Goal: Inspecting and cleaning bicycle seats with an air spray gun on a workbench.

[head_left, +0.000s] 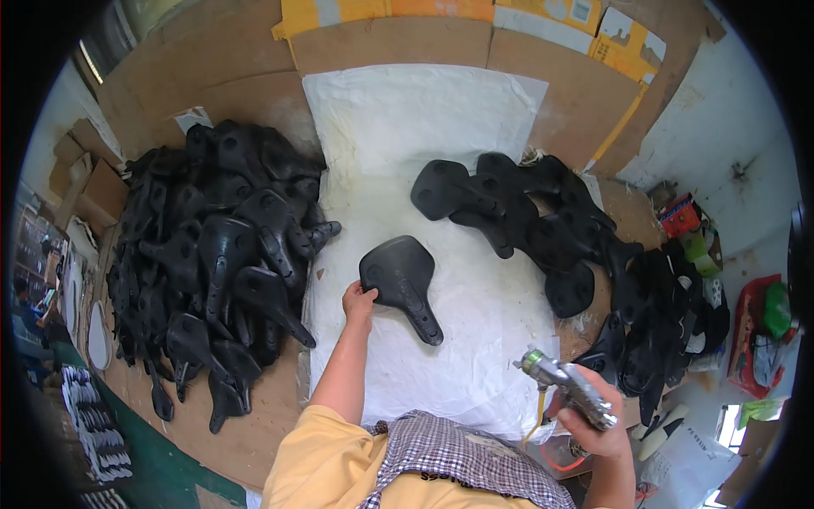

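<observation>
A black bicycle saddle shell (400, 270) lies on the white sheet (492, 280), its wide end away from me and its narrow nose toward me. My left hand (359, 299) grips the shell's left edge between thumb and fingers. At the lower right, my right hand (600, 411) is wrapped round a metal spray gun (570, 380) with a green ring near its nozzle. The gun points left, above the sheet's right edge and apart from the shell. A yellowish hose (538, 416) hangs below the gun.
A large heap of similar black saddle shells (225, 254) stands left of the sheet. Several more shells (551, 237) spread along the right, some overlapping the sheet. Cardboard panels (398, 42) close off the back. A red tray (746, 335) holding a green item stands at far right.
</observation>
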